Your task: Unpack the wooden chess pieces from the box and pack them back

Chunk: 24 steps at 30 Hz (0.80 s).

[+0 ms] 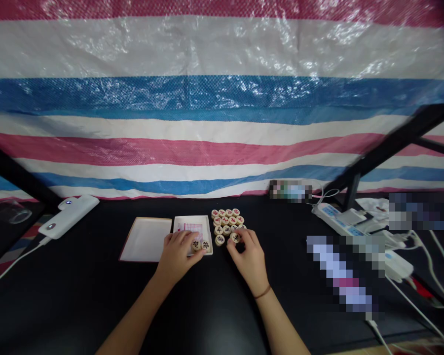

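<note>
Over the near edge of the small white box (208,222), my left hand (177,254) is closed around two Chinese chess pieces (196,245), both with black characters. A folded sheet with a red grid (192,230) lies in the box, partly covered by that hand. My right hand (249,254) pinches another black-lettered piece (235,237) between thumb and fingers at the near end of the rows. Several round pieces (225,220) sit in close rows right of the box, red characters at the back and black ones nearer. My right fingers hide part of the black rows.
The white box lid (147,239) lies left of the box on the black table (77,296). A white device (70,217) with a cable stands at the left. Power strips (338,221) and cables crowd the right side. A striped plastic sheet (185,148) hangs behind.
</note>
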Each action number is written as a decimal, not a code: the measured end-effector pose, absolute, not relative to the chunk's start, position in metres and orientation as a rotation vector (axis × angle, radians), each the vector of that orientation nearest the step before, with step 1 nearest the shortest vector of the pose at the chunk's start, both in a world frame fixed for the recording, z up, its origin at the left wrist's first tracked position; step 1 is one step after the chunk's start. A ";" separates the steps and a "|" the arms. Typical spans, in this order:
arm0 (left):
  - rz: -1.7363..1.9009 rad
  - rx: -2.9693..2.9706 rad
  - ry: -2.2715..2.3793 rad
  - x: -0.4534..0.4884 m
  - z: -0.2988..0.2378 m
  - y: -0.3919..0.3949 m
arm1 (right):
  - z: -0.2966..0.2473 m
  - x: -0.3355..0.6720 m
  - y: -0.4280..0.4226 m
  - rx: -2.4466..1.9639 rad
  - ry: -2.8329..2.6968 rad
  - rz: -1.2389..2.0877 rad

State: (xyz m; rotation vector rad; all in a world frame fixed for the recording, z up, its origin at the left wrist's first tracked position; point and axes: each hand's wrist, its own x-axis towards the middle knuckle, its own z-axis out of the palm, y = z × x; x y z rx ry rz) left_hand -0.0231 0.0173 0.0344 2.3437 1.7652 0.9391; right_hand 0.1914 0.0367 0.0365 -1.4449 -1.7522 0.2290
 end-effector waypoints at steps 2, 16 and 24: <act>0.890 2.324 1.772 -0.024 0.032 0.018 | 0.033 0.191 0.037 -1.496 -1.833 0.276; 0.737 2.295 1.771 -0.020 0.032 0.015 | 0.026 0.191 0.036 -1.722 -1.931 0.268; 0.782 2.301 1.759 -0.018 0.031 0.013 | 0.030 0.192 0.038 -1.629 -1.975 0.276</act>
